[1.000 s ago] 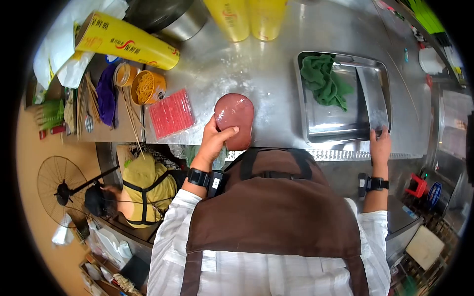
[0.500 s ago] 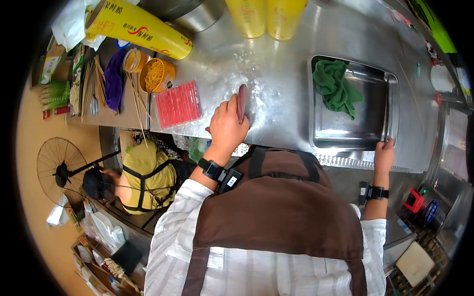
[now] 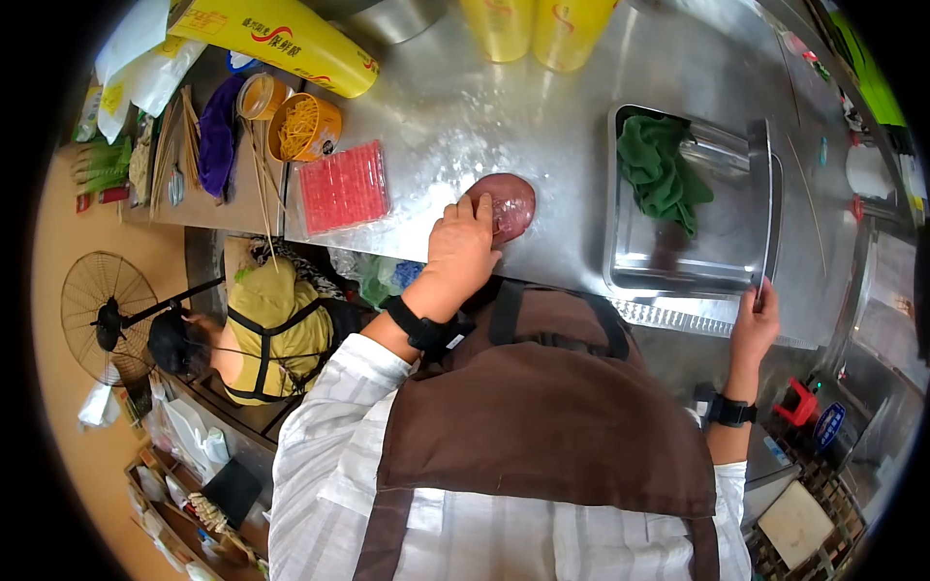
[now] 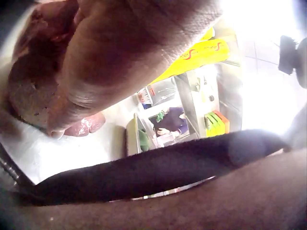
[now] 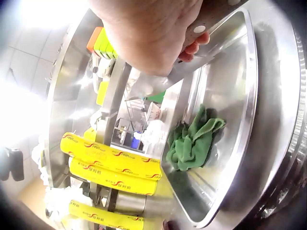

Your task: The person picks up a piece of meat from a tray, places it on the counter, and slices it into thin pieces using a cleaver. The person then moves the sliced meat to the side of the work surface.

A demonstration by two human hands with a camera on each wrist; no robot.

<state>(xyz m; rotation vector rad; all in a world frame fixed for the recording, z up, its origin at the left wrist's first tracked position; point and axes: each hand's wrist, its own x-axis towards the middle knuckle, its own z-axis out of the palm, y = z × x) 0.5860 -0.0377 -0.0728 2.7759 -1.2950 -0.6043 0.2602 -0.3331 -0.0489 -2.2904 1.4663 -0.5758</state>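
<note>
My left hand (image 3: 463, 254) holds a smooth, glossy slab of dark red raw meat (image 3: 511, 208) at the steel counter (image 3: 562, 136), fingers over its left side. From the left wrist, the meat (image 4: 33, 81) shows beside the large, close thumb, with a pinker piece of meat (image 4: 88, 125) below. My right hand (image 3: 757, 320) grips a broad-bladed knife (image 3: 761, 184) at the right side of a steel tray (image 3: 612, 228). The riveted knife handle (image 5: 208, 21) emerges from that hand in the right wrist view. A crumpled green cloth (image 3: 664, 169) lies inside the tray.
Left of the meat lies a clear-wrapped pack of red sticks (image 3: 344, 186). Beyond it stand an orange tub of yellow shreds (image 3: 305, 128), skewers (image 3: 263, 194) and a yellow roll (image 3: 291, 44). Upright yellow rolls (image 3: 572, 34) stand at the back. A person (image 3: 266, 334) is at the left.
My left hand has turned the meat, from flat-side up through edge-on to flat again, with the fingers now on top. In my right hand the knife blade has tilted from broadside to nearly edge-on.
</note>
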